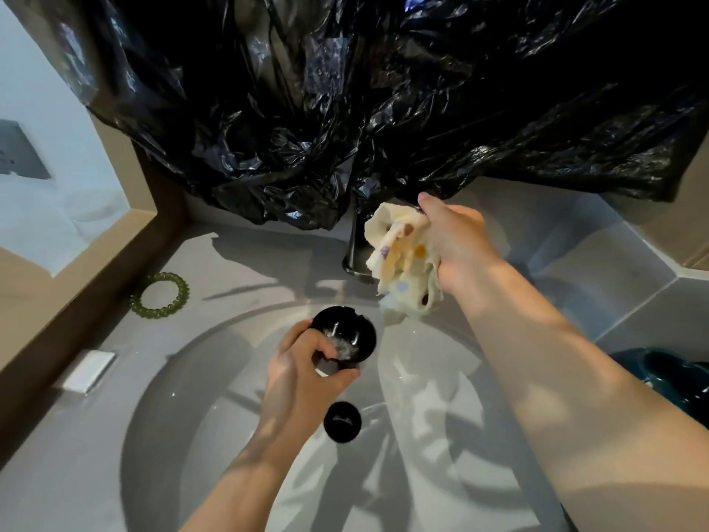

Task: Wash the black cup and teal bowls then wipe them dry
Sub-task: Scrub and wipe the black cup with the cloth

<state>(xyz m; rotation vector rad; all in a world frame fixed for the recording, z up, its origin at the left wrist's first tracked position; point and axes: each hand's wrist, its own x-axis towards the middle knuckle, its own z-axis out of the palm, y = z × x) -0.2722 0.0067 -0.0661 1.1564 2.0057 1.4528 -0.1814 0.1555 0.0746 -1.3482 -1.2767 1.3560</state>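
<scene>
a: where does the job stand?

b: the black cup (343,337) is up out of the sink basin (172,362), just beyond the drain plug (342,422). the left hand (303,374) holds it, fingers curled under it and the thumb at its rim. it glistens wet, so i'd judge the cup's wash is about done and its wipe hasn't begun.

a: and the other hand?

b: the right hand (456,243) is closed on a bunched spotted cloth (399,259), beyond the plug and to its right, beside the faucet (355,247). cloth and cup are apart.

a: the teal bowls?

b: something teal (663,378) sits on the counter well right of the plug, cut off by the arm and the frame edge. i can't tell how many bowls, or whether they're washed. i'd count them as still to do.

a: which way does the cup face?

b: its mouth opens upward, toward the camera. its axis looks near upright, leaning slightly away from the plug toward the faucet, though that lean is hard to read.
</scene>
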